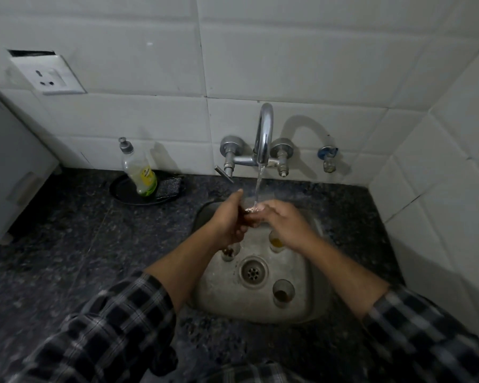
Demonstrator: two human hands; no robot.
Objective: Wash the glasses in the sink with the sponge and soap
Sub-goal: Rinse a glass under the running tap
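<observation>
Currently we judge the step in hand to be wetting one tumbler under the tap. To do it well, we keep the held glass (250,215) tilted so that the water stream (259,183) enters its mouth. We turn it slowly so the whole wall is wetted, and we grip firmly, since wet glass over a steel basin slips and chips easily.

The held glass is small and clear, with a brownish tint low down; fingers hide most of it. It sits above the rear of the sink (302,261), directly beneath the faucet spout (263,139).

- The left hand (230,219) wraps curled fingers round the glass body.
- The right hand (284,222) reaches its fingers to the rim where the water strikes. We cannot tell whether it pinches the rim.

Three further tumblers stand upright around the drain (253,270):

- the dregs glass (228,251), to its left
- the yellow-residue glass (275,241), behind it
- the near glass (282,293), dark at the bottom

The sponge (169,186) lies beside the soap bottle (138,172) on a dark round tray (122,193). The tray rests on the desk (80,230) left of the tap, well apart from both hands. We judge that soaping is not yet begun.
</observation>
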